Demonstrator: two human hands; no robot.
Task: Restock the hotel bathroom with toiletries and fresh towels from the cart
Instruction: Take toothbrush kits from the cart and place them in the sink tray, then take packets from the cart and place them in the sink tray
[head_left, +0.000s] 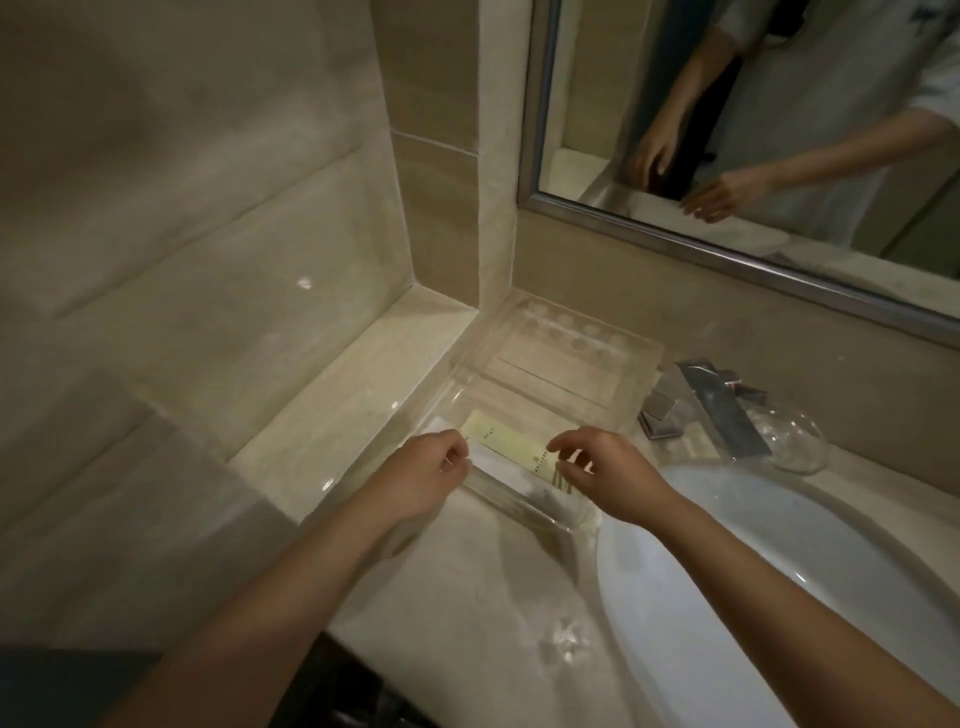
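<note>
Clear acrylic is what the tray (571, 358) is made of; it is set in the back left corner of the counter (467, 597), against both walls, with the sink (779, 571) just beside it on the right. In the tray's near compartment a yellow packet (514, 441) is laid flat, overlapping a white packet (498, 470) that lies along the near wall. The far compartments look unfilled.

Both hands are held apart at the ends of these packets. The left hand (421, 473) is placed over the left end of the white packet with fingers curled. The right hand (613, 478) is poised over the right end of the yellow one, fingers bent down. Whether either is actually pinched cannot be told through the blur.

The packets are judged light, thin and flexible, likely slick in their wrapping, so they are best taken by the short ends or edges and slid flat. The tray itself is judged rigid but easily shifted on the polished stone.

A tap (711, 395) stands at the counter's back edge behind the sink, and both arms are reflected in the mirror (779, 104) above.
</note>
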